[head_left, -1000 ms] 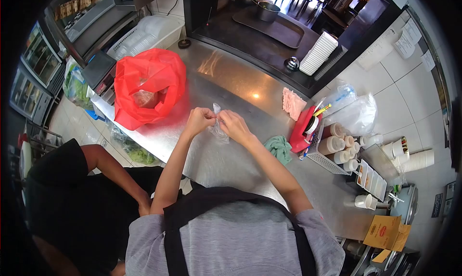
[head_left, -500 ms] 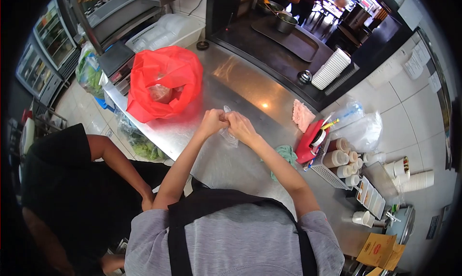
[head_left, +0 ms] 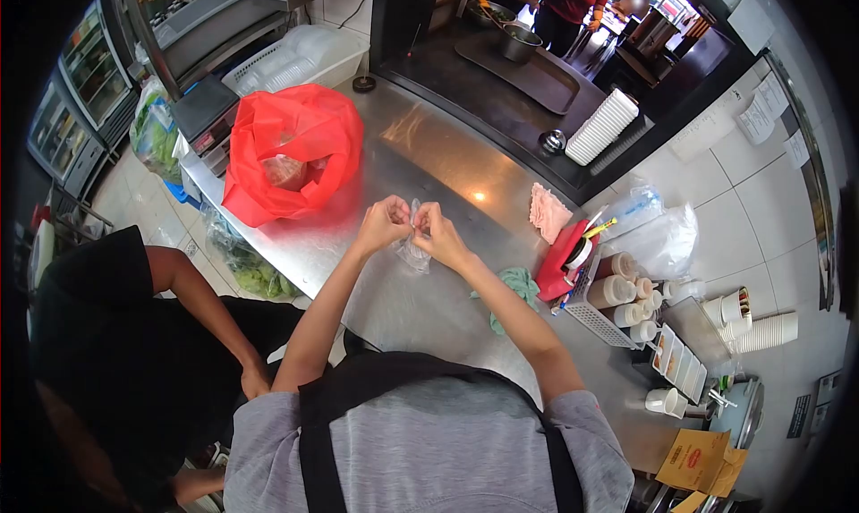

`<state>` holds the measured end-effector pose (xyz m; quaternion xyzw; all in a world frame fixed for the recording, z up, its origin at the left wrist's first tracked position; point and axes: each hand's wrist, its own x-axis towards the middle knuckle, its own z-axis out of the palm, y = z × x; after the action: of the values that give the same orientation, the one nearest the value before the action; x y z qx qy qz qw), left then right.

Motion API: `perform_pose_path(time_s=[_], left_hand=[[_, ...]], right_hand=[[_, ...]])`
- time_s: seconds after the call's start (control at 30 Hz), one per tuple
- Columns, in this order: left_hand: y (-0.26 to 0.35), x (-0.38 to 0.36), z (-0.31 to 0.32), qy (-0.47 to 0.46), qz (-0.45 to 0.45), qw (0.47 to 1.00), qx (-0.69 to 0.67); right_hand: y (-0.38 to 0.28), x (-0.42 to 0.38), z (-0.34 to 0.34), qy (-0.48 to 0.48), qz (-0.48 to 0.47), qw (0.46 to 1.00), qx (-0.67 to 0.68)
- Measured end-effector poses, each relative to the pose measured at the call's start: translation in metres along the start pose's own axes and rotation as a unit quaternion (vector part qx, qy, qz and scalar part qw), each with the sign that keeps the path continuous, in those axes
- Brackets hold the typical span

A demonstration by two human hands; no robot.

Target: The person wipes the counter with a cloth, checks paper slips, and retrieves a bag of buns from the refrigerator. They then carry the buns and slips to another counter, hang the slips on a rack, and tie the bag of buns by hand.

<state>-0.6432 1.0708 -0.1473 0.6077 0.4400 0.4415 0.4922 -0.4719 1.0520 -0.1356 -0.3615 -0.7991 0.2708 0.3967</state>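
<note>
Pinching with both hands, you hold a small clear plastic bag [head_left: 413,252] just above the steel counter [head_left: 429,155] at the centre of the frame. Your left hand [head_left: 385,221] is curled nearly into a fist, thumb and fingertips closed on the bag's top edge. Your right hand [head_left: 433,224] mirrors it, fingers bent and closed on the same edge, so the two hands sit just beside each other with only the twisted neck of the bag between them. The body of the bag hangs below your knuckles; what is inside it is too small to tell.

To the upper left of your hands a red plastic bag [head_left: 291,151] sits open on the counter. A green cloth [head_left: 519,285] lies right of your right forearm, and a pink cloth [head_left: 546,211] lies farther up the counter. At the left edge of the frame another person in a black shirt [head_left: 98,352] stands beside you.
</note>
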Motion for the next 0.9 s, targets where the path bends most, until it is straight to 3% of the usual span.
perform_pose_path(time_s=[0.17,0.27,0.37,0.57,0.7,0.9], left_hand=[[-0.005,0.006,-0.003,-0.018,-0.022,0.999,0.028],[-0.005,0.003,-0.003,-0.007,-0.020,0.998,0.055],[0.010,-0.004,0.003,0.025,-0.010,0.993,0.117],[0.013,-0.008,0.008,0.026,-0.002,0.994,0.105],[0.020,-0.013,0.020,0.110,0.135,0.945,0.277],[0.013,-0.005,0.013,0.065,0.058,0.969,0.232]], right_hand=[[0.001,-0.002,-0.001,0.016,-0.180,0.968,-0.174],[0.002,-0.002,0.000,0.013,-0.214,0.951,-0.221],[0.003,-0.001,0.001,0.038,-0.218,0.956,-0.195],[0.009,-0.008,0.009,0.046,-0.041,0.995,-0.079],[0.013,-0.011,0.010,0.041,-0.051,0.991,-0.118],[0.010,-0.012,0.009,0.058,-0.073,0.990,-0.102]])
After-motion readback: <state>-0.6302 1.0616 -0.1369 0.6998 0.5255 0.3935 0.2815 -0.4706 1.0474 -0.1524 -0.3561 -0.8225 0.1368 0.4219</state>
